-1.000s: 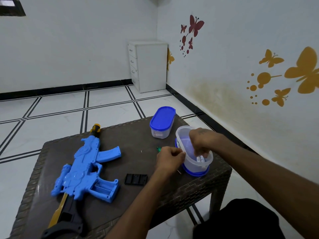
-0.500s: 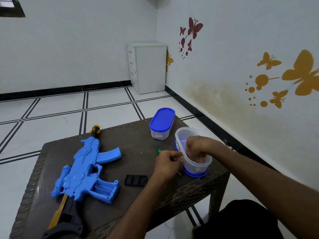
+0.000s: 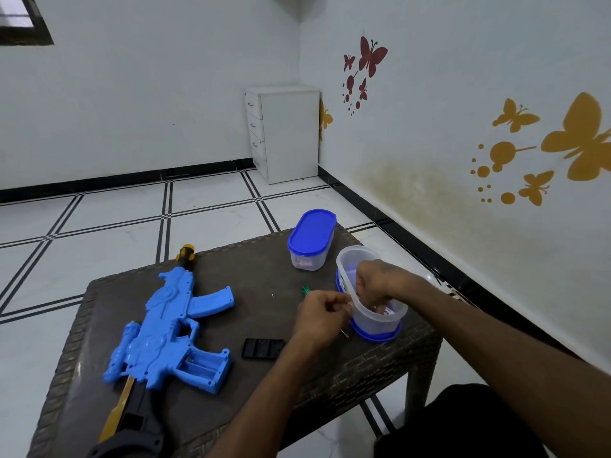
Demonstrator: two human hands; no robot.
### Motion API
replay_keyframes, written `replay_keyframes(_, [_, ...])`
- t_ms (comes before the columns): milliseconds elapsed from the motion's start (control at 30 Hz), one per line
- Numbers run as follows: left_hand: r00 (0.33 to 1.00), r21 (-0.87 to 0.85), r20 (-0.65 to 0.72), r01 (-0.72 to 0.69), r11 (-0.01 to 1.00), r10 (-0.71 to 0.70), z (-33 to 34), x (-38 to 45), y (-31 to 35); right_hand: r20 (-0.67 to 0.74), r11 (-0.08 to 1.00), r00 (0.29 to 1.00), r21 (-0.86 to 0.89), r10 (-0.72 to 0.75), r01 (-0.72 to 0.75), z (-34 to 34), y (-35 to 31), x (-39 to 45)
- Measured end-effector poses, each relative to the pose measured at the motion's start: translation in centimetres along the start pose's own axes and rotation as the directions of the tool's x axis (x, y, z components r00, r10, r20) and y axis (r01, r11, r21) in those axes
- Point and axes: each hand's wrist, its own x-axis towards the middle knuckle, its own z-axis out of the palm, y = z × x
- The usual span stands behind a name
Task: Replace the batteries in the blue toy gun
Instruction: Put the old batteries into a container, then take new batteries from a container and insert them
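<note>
Two hands crowd the open container [image 3: 370, 312]: right hand [image 3: 380, 285] curled inside it, grip contents hidden; left hand [image 3: 322, 314] pinches its rim. Blue toy gun [image 3: 168, 328] lies well left, empty battery bay [image 3: 203, 366] facing up, nearer the left hand.

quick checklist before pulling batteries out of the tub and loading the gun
1. Battery bay on the blue toy gun open: ok, the compartment is uncovered and looks empty.
2. Black cover out of the way: ok, lying on the table beside the gun.
3. Open tub steadied: ok, left hand is at its rim.
4. Right hand inside the tub: ok.
5. Battery actually gripped: cannot tell, fingers hide it.
6. Second tub lidded: ok.
</note>
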Motion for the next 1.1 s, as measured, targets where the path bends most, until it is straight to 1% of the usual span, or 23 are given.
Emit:
replay_keyframes(67, [1.000, 0.012, -0.005, 0.010, 1.000, -0.010, -0.3, -0.1, 0.1, -0.022, 0.999, 1.000, 0.048, 0.003, -0.002, 0.0, 0.3, 0.1])
replay_keyframes(133, [1.000, 0.024, -0.018, 0.000, 1.000, 0.000, -0.8, -0.2, 0.2, -0.072, 0.998, 0.997, 0.068, 0.001, 0.004, -0.1, 0.5, 0.1])
replay_keyframes(267, [0.995, 0.064, -0.087, -0.048, 0.997, 0.054, -3.2, -0.7, 0.0, -0.233, 0.997, 0.972, 0.077, -0.002, 0.021, -0.8, 0.7, -0.1])
replay_keyframes(400, [0.973, 0.224, -0.183, -0.098, 0.970, 0.141, -7.3, -2.1, -0.4, -0.405, 0.990, 0.911, 0.073, -0.078, 0.117, -2.4, -0.4, -0.9])
replay_keyframes(467, [0.956, 0.321, -0.234, -0.098, 0.942, 0.180, -9.8, -3.3, -0.5, -0.437, 0.980, 0.890, 0.075, -0.133, 0.184, -3.3, -2.1, -1.7])
replay_keyframes(600, [0.911, 0.467, -0.343, -0.048, 0.883, 0.231, -14.3, -6.0, -1.7, -0.406, 0.938, 0.873, 0.093, -0.272, 0.335, -3.7, -6.7, -3.7])
replay_keyframes(800, [0.864, 0.619, -0.454, 0.132, 0.774, 0.216, -19.3, -10.2, -4.9, -0.240, 0.875, 0.863, 0.089, -0.445, 0.476, -0.2, -13.8, -5.1])
replay_keyframes(867, [0.871, 0.665, -0.439, 0.149, 0.732, 0.222, -20.5, -11.2, -6.1, -0.198, 0.871, 0.863, 0.073, -0.466, 0.487, 1.5, -15.5, -4.4])
replay_keyframes(900, [0.887, 0.689, -0.410, 0.149, 0.709, 0.212, -20.6, -11.2, -6.5, -0.190, 0.878, 0.870, 0.067, -0.456, 0.475, 2.0, -15.5, -4.0])
replay_keyframes(967, [0.922, 0.712, -0.361, 0.173, 0.681, 0.143, -21.2, -11.6, -7.4, -0.162, 0.881, 0.874, 0.044, -0.459, 0.471, 3.2, -16.0, -3.1])
replay_keyframes(1033, [0.944, 0.714, -0.322, 0.190, 0.674, 0.075, -21.6, -11.8, -8.2, -0.133, 0.886, 0.879, 0.009, -0.458, 0.463, 4.2, -16.3, -2.3])
replay_keyframes(1100, [0.951, 0.731, -0.303, 0.187, 0.657, 0.066, -21.6, -12.0, -8.4, -0.109, 0.891, 0.885, -0.033, -0.453, 0.452, 4.9, -16.2, -1.5])
